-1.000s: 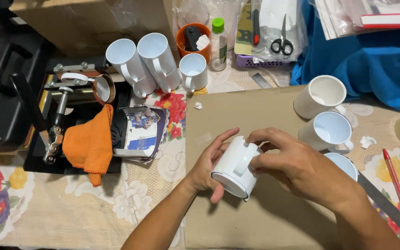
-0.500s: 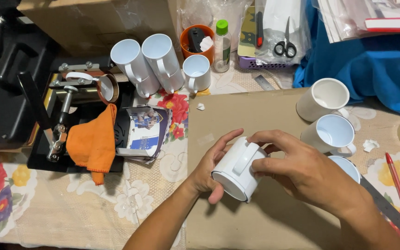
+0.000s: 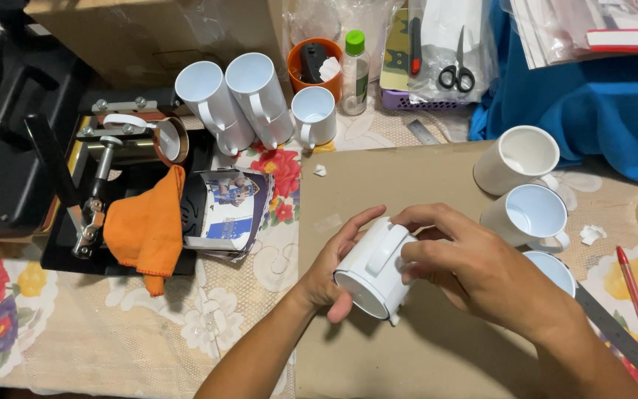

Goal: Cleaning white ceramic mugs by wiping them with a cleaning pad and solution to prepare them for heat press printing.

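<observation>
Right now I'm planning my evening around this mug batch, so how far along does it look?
Early, by the look of it. Done: nothing shows a finished print; the three white mugs at the back and two more on the right look plain. In hand: left hand and right hand hold one white mug on its side over the cardboard sheet. Left: the printed sheets by the orange cloth lie unused.

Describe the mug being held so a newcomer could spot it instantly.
Find the brown cardboard sheet on the flowered tablecloth. Above its near middle, the left hand and right hand grip one white mug. Unlike the other white mugs resting around it, this one is lifted and tipped, base toward the camera, handle up.
</observation>
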